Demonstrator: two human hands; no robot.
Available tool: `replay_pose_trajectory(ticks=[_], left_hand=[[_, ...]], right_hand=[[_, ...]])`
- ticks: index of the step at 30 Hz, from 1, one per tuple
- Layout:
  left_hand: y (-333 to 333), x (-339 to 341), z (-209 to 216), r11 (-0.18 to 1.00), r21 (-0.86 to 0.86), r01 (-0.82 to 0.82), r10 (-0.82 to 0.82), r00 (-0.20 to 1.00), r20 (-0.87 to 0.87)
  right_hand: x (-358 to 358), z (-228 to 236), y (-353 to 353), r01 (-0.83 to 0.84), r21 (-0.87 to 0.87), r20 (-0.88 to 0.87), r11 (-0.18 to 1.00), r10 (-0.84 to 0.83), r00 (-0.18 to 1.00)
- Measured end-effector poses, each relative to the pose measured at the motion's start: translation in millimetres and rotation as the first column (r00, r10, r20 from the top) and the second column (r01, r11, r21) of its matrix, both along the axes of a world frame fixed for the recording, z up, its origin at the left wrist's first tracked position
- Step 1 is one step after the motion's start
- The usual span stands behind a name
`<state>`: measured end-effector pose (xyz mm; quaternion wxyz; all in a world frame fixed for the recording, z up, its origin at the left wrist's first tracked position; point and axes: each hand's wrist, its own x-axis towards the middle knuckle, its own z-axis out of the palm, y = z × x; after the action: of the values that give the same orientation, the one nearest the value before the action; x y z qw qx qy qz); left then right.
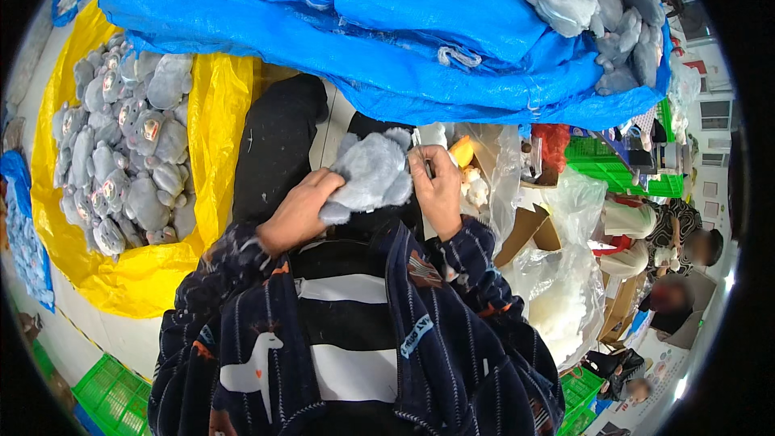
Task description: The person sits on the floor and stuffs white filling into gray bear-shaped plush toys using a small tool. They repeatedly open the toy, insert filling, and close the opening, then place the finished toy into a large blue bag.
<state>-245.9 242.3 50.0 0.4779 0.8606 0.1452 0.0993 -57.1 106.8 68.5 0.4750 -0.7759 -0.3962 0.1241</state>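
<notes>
A small grey plush toy [371, 169] lies flat above my lap, its short stubby limbs spread outward. My left hand [297, 211] grips its left side, thumb on top of the fur. Close to the toy's right edge, my right hand [437, 190] is closed in a pinch with the fingertips raised. Something thin and small seems to be between those fingertips, too fine to name. Whether the right fingers also touch the fur cannot be made out.
A yellow sack [218, 113] full of grey plush toys [129, 137] stands at my left. Ahead, a blue tarpaulin sheet [387, 24] bears more grey plush pieces [613, 8]. Clear plastic bags [557, 291], cardboard and green crates [601, 157] crowd the right. Other people [686, 242] sit farther right.
</notes>
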Motion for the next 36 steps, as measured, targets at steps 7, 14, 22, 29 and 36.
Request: replay_pose_trajectory(ticks=[7,14,22,29,36], left_hand=[[-29.2,13.3,43.1,0.931,0.352,-0.095,0.062,0.993,0.103],[-26.8,2.3,24.5,0.958,0.282,0.053,-0.118,0.968,0.219],[-18.7,-5.0,19.1,0.958,0.227,0.175,-0.23,0.942,0.246],[-8.7,17.0,8.4,0.99,0.131,-0.045,-0.003,0.939,0.345],[55.4,-35.0,68.1,0.79,0.374,-0.486,0.25,0.812,0.528]], right_hand=[[-45.9,17.3,2.2,-0.031,0.089,-0.156,0.996,0.045,0.987],[-21.3,39.3,1.5,-0.278,-0.144,0.301,0.95,0.31,0.902],[27.9,2.0,9.5,-0.441,-0.103,-0.278,0.891,0.4,0.873],[-43.2,58.8,-2.0,-0.527,-0.294,0.589,0.798,0.585,0.557],[12.9,103.8,20.5,-0.468,0.002,0.264,0.884,0.451,0.852]])
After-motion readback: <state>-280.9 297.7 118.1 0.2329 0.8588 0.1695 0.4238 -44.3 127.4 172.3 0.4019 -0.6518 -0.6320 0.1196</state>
